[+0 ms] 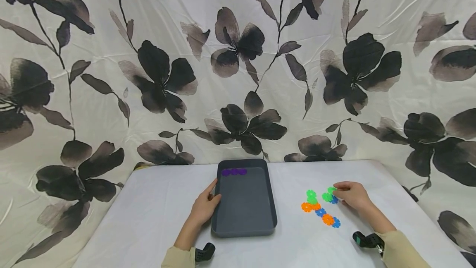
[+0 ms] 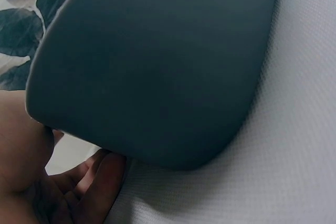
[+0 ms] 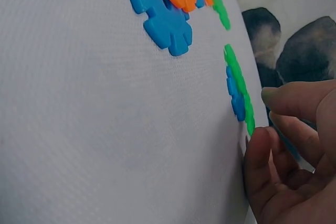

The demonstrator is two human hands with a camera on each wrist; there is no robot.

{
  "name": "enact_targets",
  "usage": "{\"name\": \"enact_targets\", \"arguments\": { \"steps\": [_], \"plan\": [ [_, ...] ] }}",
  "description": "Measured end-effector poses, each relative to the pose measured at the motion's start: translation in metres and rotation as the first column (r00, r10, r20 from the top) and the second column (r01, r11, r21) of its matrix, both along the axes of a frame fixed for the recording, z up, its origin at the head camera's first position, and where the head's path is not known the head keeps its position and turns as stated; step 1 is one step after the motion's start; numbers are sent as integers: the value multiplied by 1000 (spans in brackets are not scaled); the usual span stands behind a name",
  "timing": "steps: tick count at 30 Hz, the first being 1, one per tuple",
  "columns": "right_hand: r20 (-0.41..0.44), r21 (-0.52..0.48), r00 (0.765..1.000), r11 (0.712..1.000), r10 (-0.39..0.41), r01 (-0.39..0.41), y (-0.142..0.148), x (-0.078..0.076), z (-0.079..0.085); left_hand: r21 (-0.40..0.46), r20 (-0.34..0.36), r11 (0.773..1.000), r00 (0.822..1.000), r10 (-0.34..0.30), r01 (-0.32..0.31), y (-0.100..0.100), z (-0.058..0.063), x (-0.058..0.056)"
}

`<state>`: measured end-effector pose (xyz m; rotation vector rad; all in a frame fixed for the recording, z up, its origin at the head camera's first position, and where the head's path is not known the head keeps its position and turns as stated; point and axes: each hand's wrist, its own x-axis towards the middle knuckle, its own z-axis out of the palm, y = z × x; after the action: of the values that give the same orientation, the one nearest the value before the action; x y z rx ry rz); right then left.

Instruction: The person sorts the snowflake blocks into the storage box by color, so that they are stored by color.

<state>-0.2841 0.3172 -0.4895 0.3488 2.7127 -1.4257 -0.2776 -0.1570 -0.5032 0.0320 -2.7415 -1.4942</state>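
Observation:
A dark grey rectangular tray [image 1: 245, 218] lies on the white-covered table, three purple snowflake discs [image 1: 234, 172] in a row along its far end. My left hand [image 1: 203, 206] grips the tray's left side, thumb at the rim and other fingers against the outer wall in the left wrist view. Over at the right, my right hand [image 1: 353, 195] is at a small cluster of green discs [image 1: 327, 197] and a blue disc [image 1: 334, 199]. In the right wrist view its fingertips are beside a green disc [image 3: 240, 85], thumb and forefinger apart, no disc visibly pinched.
Between tray and right hand lie more notched discs: green [image 1: 311, 196], orange [image 1: 306, 207] and blue [image 1: 320, 213], some overlapping. Nearer me are another orange disc [image 1: 328, 219] and a blue one [image 1: 336, 222]. A floral cloth [image 1: 238, 86] hangs behind the table.

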Motion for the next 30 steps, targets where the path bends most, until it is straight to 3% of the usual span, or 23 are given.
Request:
{"name": "enact_targets", "arguments": {
  "steps": [15, 23, 30],
  "plan": [
    [0, 35, 1000, 999, 3, -3, 1, -8, -5, 20, -9, 1000, 1000, -1, 1, -2, 0, 1],
    [28, 72, 998, 996, 49, -50, 5, -19, -7, 10, -5, 1000, 1000, 4, -4, -1, -2, -2],
    [70, 105, 997, 994, 34, -41, 3, -23, -6, 8, 7, 1000, 1000, 5, -5, 0, -4, -2]
  ]
}}
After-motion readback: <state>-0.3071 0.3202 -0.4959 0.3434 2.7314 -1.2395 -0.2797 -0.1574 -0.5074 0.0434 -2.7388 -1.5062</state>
